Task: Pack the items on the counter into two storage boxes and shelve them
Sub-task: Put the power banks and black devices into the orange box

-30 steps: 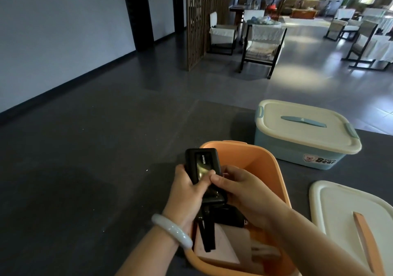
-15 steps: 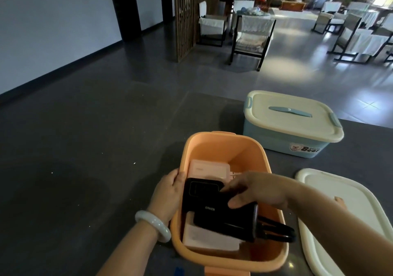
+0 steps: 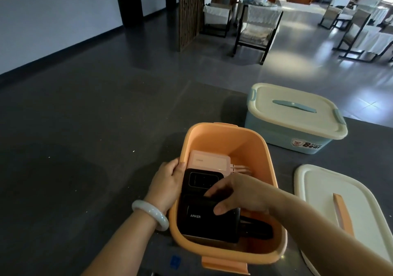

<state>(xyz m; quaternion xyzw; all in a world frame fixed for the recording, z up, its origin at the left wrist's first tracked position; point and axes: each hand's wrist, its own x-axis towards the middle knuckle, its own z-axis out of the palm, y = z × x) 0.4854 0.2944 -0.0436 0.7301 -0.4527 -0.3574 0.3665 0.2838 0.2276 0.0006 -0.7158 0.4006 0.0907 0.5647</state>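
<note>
Here, from the head view, we list what we see.

Orange box [image 3: 261, 163]: open, lidless, on the dark counter [image 3: 85, 180] at near centre; smooth orange plastic with a rounded rim and a flat latch tab at its near edge.

Black power bank [image 3: 208, 220]: inside the orange box at its near left; glossy black, rounded corners, white "ANKER" lettering on the face. A second black block with a small display window [image 3: 202, 179] lies just beyond it; we cannot tell whether the two are one piece.

Pink charger [image 3: 209, 160]: pale pink, flat and rectangular, lying in the far left of the orange box, with pale cables beside it on the right.

Left hand [image 3: 168, 180]: fingers curled over the left rim of the orange box, gripping the wall; a pale bangle [image 3: 148, 214] sits on the wrist.

Right hand [image 3: 240, 195]: reaches down into the box, fingers and thumb pinched on the black power bank's top edge.

Blue box [image 3: 282, 135]: far right of the orange box, closed under a cream lid with a blue handle; a bear sticker on its side.

Loose lid [image 3: 331, 192]: cream with an orange handle strip, lying flat on the counter at near right, apart from the orange box.
</note>
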